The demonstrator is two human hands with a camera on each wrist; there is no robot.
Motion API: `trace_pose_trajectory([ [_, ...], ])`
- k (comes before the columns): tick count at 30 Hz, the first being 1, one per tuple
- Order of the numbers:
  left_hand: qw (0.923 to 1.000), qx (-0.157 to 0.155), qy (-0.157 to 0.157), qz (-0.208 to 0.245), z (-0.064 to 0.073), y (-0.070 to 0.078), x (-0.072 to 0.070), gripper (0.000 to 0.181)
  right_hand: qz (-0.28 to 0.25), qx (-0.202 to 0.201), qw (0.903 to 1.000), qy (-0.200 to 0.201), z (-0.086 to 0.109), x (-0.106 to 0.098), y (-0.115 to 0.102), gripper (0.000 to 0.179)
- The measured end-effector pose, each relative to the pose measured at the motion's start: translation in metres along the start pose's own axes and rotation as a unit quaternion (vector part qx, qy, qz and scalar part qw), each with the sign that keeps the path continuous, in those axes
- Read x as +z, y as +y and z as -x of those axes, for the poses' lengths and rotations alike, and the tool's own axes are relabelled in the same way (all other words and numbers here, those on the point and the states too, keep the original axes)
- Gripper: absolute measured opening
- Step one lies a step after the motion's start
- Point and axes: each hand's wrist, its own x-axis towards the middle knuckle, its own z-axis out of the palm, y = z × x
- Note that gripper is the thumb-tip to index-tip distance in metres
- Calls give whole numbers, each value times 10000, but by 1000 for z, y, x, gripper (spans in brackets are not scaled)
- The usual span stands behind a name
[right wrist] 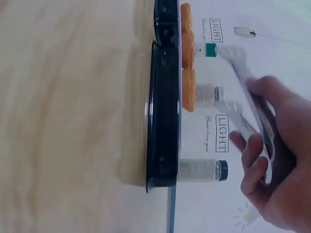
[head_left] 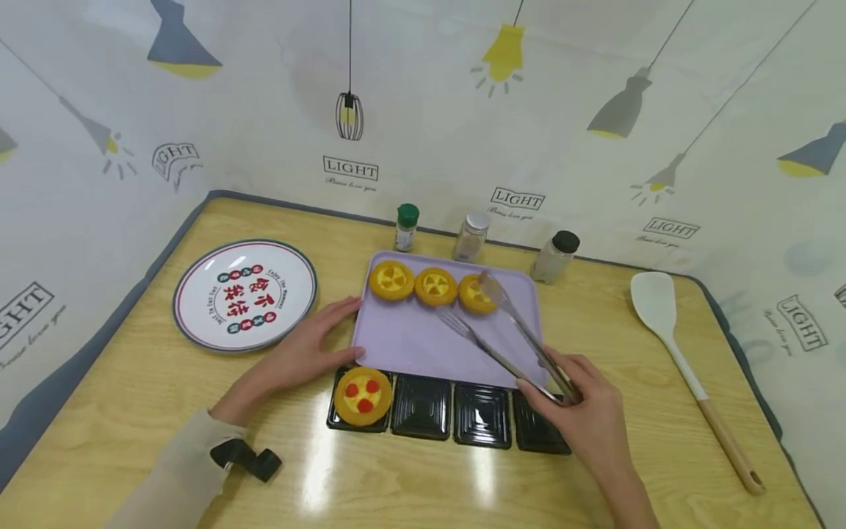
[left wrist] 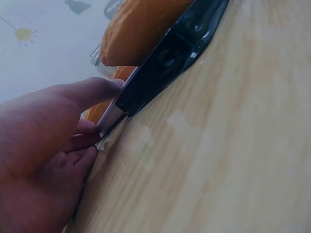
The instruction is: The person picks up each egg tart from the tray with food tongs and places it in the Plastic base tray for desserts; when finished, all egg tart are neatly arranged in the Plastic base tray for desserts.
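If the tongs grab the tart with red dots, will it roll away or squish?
The tart probably won't roll, because it sits flat in a black tray. Its rounded side might let the metal tongs slip a little. It looks thick, so it may keep its shape if squeezed gently.

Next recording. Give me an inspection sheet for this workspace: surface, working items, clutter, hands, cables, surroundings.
Surface: wood-grain table, with glare patches near the front.
Job's things: three yellow tarts on a purple tray; a red-dotted tart on the leftmost of four black containers.
Clutter: printed plate, white spatula, three capped jars.
Grippers: left hand touches the tray's left edge; right hand holds metal tongs, arms spread, above the tray.
Cables: nothing seen.
Surroundings: pale backdrop printed with lamps.
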Motion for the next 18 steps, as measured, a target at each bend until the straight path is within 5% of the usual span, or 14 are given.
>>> trace_pose_trajectory([
  [9, 10000, -50, 45, -49, 1, 0, 0, 81, 1031, 511, 9931, 215, -13, -3, 18, 53],
  [18, 10000, 2, 76, -4, 1, -1, 2, 80, 1121, 591, 9919, -128, -16, -2, 24, 56],
])
